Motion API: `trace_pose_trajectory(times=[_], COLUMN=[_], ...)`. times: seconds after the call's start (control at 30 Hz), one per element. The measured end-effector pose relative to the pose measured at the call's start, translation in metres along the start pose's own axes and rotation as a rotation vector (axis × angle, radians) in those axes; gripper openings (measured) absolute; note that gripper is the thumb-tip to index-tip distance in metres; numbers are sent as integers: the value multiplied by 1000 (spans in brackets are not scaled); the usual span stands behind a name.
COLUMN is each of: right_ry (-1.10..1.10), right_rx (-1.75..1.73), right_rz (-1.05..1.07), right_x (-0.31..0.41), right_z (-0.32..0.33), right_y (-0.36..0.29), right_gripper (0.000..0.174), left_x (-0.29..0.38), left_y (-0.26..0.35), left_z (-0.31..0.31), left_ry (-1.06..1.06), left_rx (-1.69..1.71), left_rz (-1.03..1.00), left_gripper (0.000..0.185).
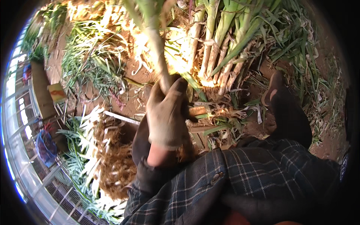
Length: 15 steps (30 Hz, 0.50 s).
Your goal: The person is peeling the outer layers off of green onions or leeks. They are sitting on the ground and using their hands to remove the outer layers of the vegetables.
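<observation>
My left hand [166,115], in a soiled light knit glove with dark fingertips, is closed around the pale stalk of a large leek or Welsh onion [157,53]. Its green top points away from me and is blurred. Brown fibrous roots [187,150] show below the glove, beside the wrist. My right hand cannot be made out in the view. Just beyond the left hand, to the right, several thick stalks with dry, soil-stained skins [211,53] lean side by side, green tops upward. A cut green leaf [194,85] lies right by the fingertips.
Left of my leg lies a heap of white stalks with matted brown roots [115,168]. Loose green leaves [87,62] litter the soil at upper left and right. My shoe [274,87] rests at right. A blue net bag [45,147] hangs by metal bars at far left, near a small box [57,92].
</observation>
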State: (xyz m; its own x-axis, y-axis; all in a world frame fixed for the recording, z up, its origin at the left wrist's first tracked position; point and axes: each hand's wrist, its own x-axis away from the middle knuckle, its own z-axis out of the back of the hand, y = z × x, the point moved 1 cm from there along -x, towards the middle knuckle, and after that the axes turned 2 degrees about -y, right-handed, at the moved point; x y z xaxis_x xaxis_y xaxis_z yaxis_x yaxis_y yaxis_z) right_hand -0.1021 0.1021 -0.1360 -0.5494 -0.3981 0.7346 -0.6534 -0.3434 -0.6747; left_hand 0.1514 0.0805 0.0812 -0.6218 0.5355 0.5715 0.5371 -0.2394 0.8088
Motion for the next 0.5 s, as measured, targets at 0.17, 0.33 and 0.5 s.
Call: trace_pose_trajectory(times=[0.17,0.33,0.5], right_ry=[-45,-2,90], right_rx=[-88,-35,41], right_rz=[-40,-36,-13], right_x=[4,5,6], right_z=[23,12,-15], right_y=[-2,2,11], right_gripper=[47,48,49], left_x=[-25,-7,37], left_y=[16,-8,-52], left_z=[-6,-3,13], left_ry=[130,117,-3], left_rx=[-32,131,37], left_rz=[141,43,-91], left_gripper=[30,27,41])
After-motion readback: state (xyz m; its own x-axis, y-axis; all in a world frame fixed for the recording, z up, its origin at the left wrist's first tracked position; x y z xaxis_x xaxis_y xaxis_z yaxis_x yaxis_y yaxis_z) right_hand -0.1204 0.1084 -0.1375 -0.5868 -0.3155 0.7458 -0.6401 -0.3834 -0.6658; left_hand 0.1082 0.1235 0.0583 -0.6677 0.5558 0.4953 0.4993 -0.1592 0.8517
